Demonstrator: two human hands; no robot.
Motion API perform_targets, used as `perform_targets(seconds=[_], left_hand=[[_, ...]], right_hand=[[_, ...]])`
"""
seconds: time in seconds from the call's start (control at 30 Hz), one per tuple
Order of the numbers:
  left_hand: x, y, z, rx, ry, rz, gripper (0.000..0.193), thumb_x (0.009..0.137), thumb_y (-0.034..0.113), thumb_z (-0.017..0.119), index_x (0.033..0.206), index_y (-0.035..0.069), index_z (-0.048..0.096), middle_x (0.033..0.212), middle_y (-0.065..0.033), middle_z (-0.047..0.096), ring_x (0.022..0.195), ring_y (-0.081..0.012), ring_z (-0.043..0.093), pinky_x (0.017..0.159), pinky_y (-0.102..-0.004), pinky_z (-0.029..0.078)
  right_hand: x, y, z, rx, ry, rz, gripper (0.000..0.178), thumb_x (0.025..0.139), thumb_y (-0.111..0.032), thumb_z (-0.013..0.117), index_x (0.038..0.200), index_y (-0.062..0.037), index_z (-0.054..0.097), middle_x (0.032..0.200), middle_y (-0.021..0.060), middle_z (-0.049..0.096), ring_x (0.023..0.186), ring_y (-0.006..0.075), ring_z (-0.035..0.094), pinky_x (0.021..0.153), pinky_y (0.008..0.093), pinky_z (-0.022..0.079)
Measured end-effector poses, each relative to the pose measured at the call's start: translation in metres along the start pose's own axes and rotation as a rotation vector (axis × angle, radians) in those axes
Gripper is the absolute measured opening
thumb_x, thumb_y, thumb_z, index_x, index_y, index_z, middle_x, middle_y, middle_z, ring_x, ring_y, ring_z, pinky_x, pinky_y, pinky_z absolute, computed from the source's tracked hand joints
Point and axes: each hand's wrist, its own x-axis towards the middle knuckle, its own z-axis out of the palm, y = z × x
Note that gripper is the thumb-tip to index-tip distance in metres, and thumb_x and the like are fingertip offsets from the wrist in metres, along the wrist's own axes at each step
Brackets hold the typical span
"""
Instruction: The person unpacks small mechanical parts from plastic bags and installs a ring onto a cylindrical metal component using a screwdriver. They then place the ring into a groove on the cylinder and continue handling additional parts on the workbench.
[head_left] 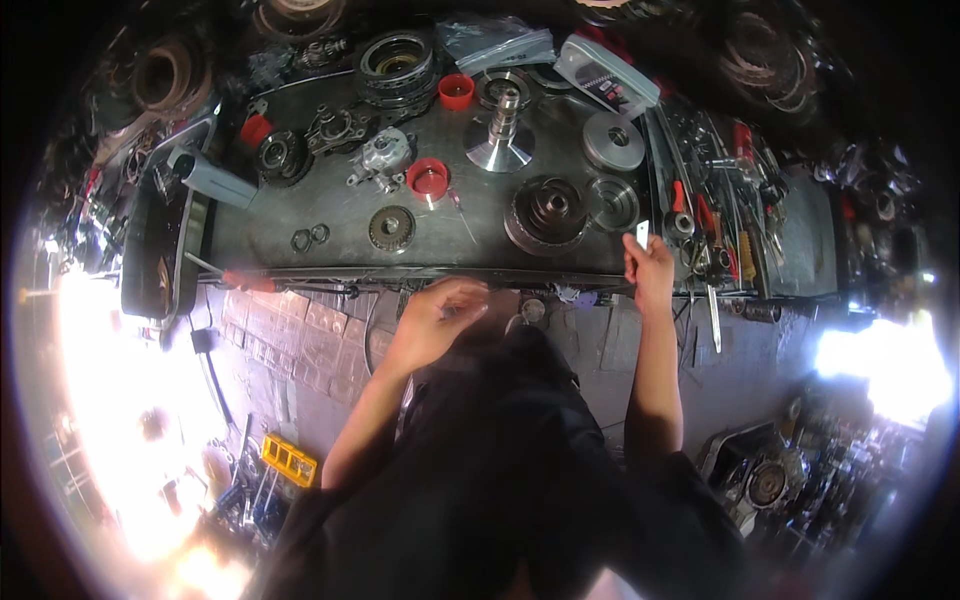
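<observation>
Fingers of the right hand [652,268] pinch a small white card [642,234] at the bench edge [420,272]; keep it upright. Left hand [440,312] curls loosely, apparently empty.

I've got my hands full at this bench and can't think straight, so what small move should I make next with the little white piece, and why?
Probably set the small white piece down on the bare metal bench top just ahead. Your right hand pinches it at the bench's front edge, close to the round stepped drum, while your left hand hangs below the edge; whether it holds anything is unclear.
</observation>
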Motion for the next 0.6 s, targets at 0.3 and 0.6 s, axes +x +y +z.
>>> perform_targets(seconds=[0.3,0.6], left_hand=[[-0.003,0.016,0.018,-0.193,0.077,-0.106,0.022,0.094,0.008,0.069,0.115,0.001,0.069,0.102,-0.0071,0.074,0.096,-0.0116,0.068,0.087,-0.0277,0.053],[-0.026,0.024,0.101,-0.179,0.203,-0.15,0.022,0.094,0.01,0.071,0.114,0.001,0.069,0.098,-0.0048,0.073,0.09,-0.0091,0.065,0.084,-0.026,0.052]], right_hand=[[0.112,0.021,-0.032,-0.641,0.276,-0.092,0.034,0.074,-0.028,0.086,0.087,-0.0001,0.071,0.081,0.0134,0.073,0.081,0.0273,0.07,0.079,0.0386,0.052],[0.113,0.012,-0.08,-0.799,0.168,-0.308,0.025,0.071,-0.016,0.079,0.085,0.0018,0.069,0.073,0.0117,0.069,0.067,0.0215,0.066,0.064,0.0355,0.051]])
